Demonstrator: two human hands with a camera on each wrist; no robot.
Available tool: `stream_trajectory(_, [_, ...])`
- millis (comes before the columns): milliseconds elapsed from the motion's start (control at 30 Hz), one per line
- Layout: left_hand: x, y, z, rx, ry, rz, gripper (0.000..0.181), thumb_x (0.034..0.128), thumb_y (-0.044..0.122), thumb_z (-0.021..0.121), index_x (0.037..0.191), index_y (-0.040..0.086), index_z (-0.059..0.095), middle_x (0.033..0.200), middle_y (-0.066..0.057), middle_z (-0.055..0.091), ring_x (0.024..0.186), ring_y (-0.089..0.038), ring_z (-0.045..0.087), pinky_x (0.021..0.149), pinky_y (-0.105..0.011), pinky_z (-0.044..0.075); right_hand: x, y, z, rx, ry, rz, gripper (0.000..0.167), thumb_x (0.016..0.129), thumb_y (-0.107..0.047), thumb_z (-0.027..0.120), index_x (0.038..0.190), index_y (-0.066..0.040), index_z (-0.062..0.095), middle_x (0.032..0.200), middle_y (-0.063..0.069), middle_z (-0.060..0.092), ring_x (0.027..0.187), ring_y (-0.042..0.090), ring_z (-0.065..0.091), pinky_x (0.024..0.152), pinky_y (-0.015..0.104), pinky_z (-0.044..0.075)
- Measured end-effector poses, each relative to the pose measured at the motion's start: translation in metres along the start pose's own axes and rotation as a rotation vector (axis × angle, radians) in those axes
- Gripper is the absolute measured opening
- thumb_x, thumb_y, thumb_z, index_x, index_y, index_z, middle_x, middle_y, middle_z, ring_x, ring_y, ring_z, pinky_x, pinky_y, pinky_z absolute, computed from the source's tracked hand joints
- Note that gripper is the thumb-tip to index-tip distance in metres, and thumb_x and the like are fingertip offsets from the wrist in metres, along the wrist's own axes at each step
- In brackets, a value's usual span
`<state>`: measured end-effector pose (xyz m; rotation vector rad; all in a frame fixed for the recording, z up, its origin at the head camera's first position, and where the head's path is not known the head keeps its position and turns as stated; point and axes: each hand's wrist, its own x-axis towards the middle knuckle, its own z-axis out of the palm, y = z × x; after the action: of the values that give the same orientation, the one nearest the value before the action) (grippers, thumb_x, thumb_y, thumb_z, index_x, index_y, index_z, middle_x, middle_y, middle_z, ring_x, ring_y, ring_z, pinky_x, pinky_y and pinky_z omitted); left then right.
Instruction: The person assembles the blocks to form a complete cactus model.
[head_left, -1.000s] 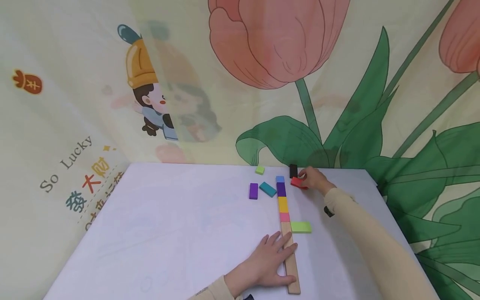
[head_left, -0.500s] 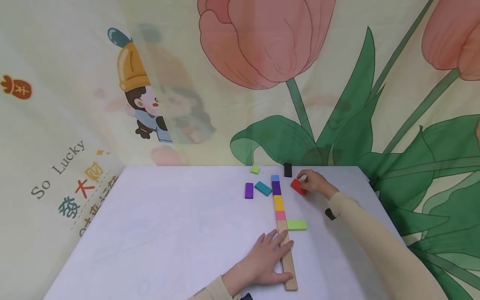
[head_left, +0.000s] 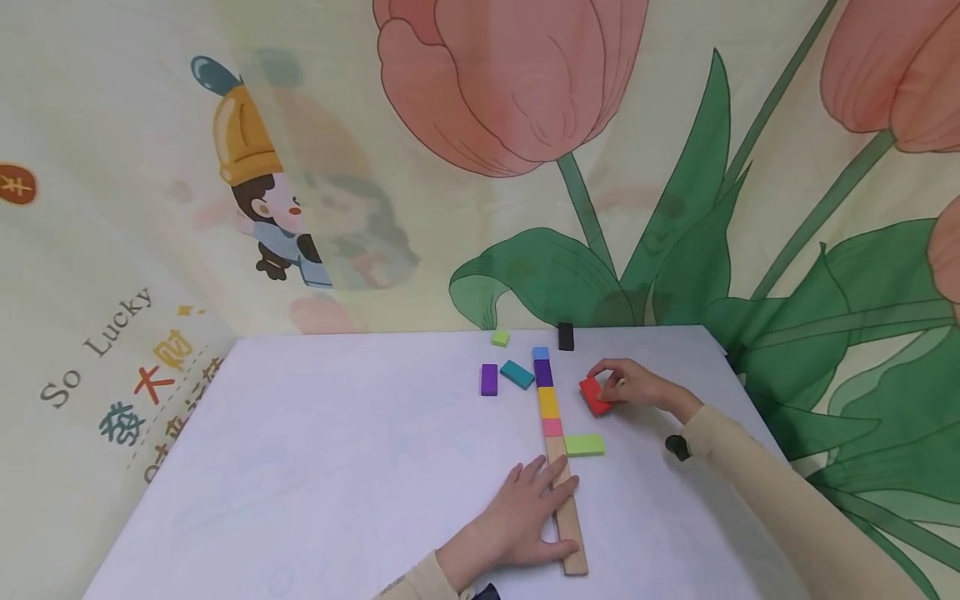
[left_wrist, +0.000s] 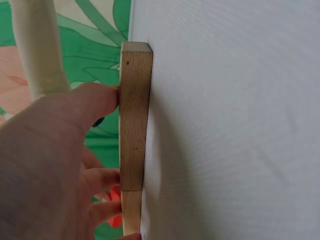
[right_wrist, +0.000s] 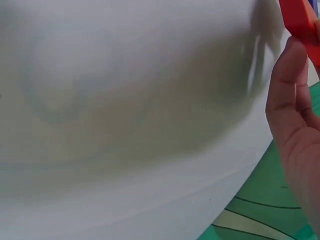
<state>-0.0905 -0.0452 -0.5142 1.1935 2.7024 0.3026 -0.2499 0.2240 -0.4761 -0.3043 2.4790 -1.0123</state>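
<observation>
- Well, in the head view, a red block is being pinched by the right hand, thumb and fingers clamped on it, tilted to the right of the row; whether it is lifted off the white table cannot be told here.
- The left hand is laid across the wooden blocks, its fingers straight and spread apart.
- Beyond that, the row is made up of a pink block, a yellow block, a dark purple block and a light-blue block, set end to end.
- Around it are placed a light-green block, crosswise at the right side, a teal block and a violet block at the left, a small lime block and a black block near the far edge.
- In the left wrist view, the wooden blocks are touched along one side by thumb and fingertips; a seam is shown between two of them.
- In the right wrist view, the red block is gripped in the upper corner, partly cut off.
</observation>
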Motion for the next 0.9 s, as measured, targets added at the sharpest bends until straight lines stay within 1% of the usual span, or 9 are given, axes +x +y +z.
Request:
stream_trajectory(167, [-0.001, -0.001, -0.001, -0.012, 0.002, -0.007, 0.076, 0.0891, 0.07, 0.043, 0.152, 0.029, 0.031, 0.163, 0.001, 0.021, 0.147, -0.029, 0.029, 0.111, -0.054, 0.037, -0.003, 0.003, 0.008, 0.036, 0.013, 0.003, 0.038, 0.087, -0.014, 0.07, 0.122, -0.005, 0.056, 0.096, 0.014, 0.063, 0.084, 0.018, 0.058, 0.075, 0.029, 0.057])
stream_trajectory(333, [-0.001, -0.001, -0.002, -0.027, -0.008, -0.009, 0.076, 0.089, 0.069, 0.044, 0.152, 0.029, 0.031, 0.163, 0.001, 0.02, 0.147, -0.028, 0.028, 0.112, -0.054, 0.036, -0.008, 0.008, 0.014, 0.085, 0.015, 0.001, 0.039, 0.087, -0.015, 0.069, 0.122, -0.004, 0.055, 0.101, 0.015, 0.064, 0.085, 0.019, 0.06, 0.076, 0.031, 0.057])
stream_trajectory(433, [-0.001, 0.0, -0.002, -0.018, 0.002, -0.005, 0.076, 0.0888, 0.07, 0.044, 0.152, 0.029, 0.031, 0.163, 0.0, 0.021, 0.147, -0.028, 0.029, 0.111, -0.054, 0.036, -0.011, 0.012, 0.018, 0.134, 0.014, 0.014, 0.04, 0.088, -0.015, 0.069, 0.123, -0.004, 0.054, 0.102, 0.013, 0.065, 0.082, 0.018, 0.061, 0.076, 0.03, 0.058])
stream_trajectory(533, [-0.002, 0.0, -0.002, 0.002, 0.019, 0.002, 0.076, 0.0887, 0.07, 0.044, 0.152, 0.028, 0.032, 0.162, 0.0, 0.022, 0.146, -0.028, 0.03, 0.11, -0.053, 0.037, -0.013, 0.014, 0.023, 0.148, 0.018, 0.026, 0.04, 0.088, -0.016, 0.069, 0.124, -0.003, 0.054, 0.095, 0.013, 0.067, 0.076, 0.016, 0.06, 0.072, 0.027, 0.057])
stream_trajectory(633, [-0.002, 0.001, -0.001, 0.016, 0.031, 0.007, 0.076, 0.0888, 0.07, 0.043, 0.151, 0.028, 0.033, 0.162, -0.001, 0.023, 0.146, -0.028, 0.031, 0.11, -0.053, 0.038, -0.016, 0.015, 0.025, 0.142, 0.023, 0.041, 0.04, 0.088, -0.015, 0.069, 0.123, -0.002, 0.054, 0.09, 0.011, 0.067, 0.072, 0.015, 0.058, 0.069, 0.025, 0.055])
stream_trajectory(733, [-0.002, 0.001, -0.001, 0.022, 0.038, 0.009, 0.076, 0.0887, 0.07, 0.043, 0.151, 0.028, 0.033, 0.162, -0.001, 0.024, 0.145, -0.028, 0.031, 0.109, -0.053, 0.038, -0.016, 0.014, 0.027, 0.131, 0.022, 0.051, 0.04, 0.088, -0.015, 0.069, 0.123, -0.003, 0.055, 0.088, 0.01, 0.068, 0.072, 0.015, 0.058, 0.069, 0.025, 0.054])
stream_trajectory(900, [-0.003, 0.001, -0.002, 0.021, 0.038, 0.01, 0.076, 0.0886, 0.07, 0.043, 0.151, 0.028, 0.033, 0.162, -0.001, 0.024, 0.145, -0.029, 0.032, 0.109, -0.053, 0.039, -0.016, 0.014, 0.026, 0.088, 0.018, 0.037, 0.04, 0.087, -0.016, 0.07, 0.122, -0.003, 0.056, 0.086, 0.007, 0.066, 0.073, 0.015, 0.057, 0.07, 0.026, 0.054])
